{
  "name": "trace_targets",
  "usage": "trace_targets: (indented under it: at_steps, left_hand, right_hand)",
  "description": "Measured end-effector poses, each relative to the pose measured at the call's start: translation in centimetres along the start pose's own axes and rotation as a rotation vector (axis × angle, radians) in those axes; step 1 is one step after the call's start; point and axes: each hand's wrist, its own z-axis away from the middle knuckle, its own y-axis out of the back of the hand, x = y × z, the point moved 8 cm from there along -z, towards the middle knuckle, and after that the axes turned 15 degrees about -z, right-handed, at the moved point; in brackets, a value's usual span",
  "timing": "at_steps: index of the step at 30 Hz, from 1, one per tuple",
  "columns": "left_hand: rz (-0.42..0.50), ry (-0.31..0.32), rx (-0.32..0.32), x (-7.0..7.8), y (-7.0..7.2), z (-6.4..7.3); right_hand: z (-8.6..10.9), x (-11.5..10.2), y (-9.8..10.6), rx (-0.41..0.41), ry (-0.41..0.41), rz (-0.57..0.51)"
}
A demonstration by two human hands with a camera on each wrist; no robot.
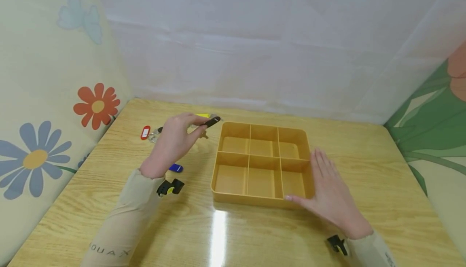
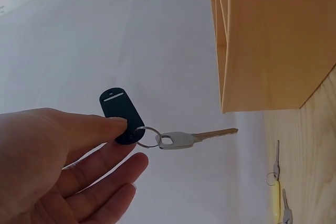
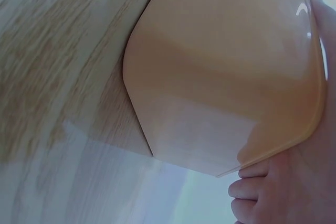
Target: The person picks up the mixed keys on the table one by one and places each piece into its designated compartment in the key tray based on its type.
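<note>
My left hand (image 1: 178, 137) pinches a black key tag (image 2: 123, 114) between thumb and forefinger, raised to the left of the yellow divided box (image 1: 251, 200). From the tag's ring hangs a silver key (image 2: 178, 140), pointing toward the box in the left wrist view. The other fingers of that hand are loosely bent. My right hand (image 1: 329, 190) rests on the box's near right corner, fingers straight along the right side and thumb across the front rim. The box's six-part inside shows bare compartment floors (image 1: 262, 180) in the head view.
Left of the box on the wooden table (image 1: 364, 170) lie a red key tag (image 1: 145, 132), a blue key tag (image 1: 176, 168) and a yellow key tag (image 2: 276, 200) with keys. My left forearm covers part of that area. A white cloth backdrop (image 1: 255, 56) stands behind the table.
</note>
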Motion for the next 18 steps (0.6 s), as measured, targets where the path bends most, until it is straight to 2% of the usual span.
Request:
trace_targets:
  at_steps: [10, 18]
  left_hand:
    - [0.090, 0.002, 0.004, 1.0, 0.5, -0.6]
    - [0.105, 0.003, 0.019, 1.4, 0.8, -0.8]
  right_hand:
    - [0.0, -0.1, 0.1, 0.012, 0.021, 0.006]
    - [0.0, 0.1, 0.0, 0.008, 0.009, 0.002]
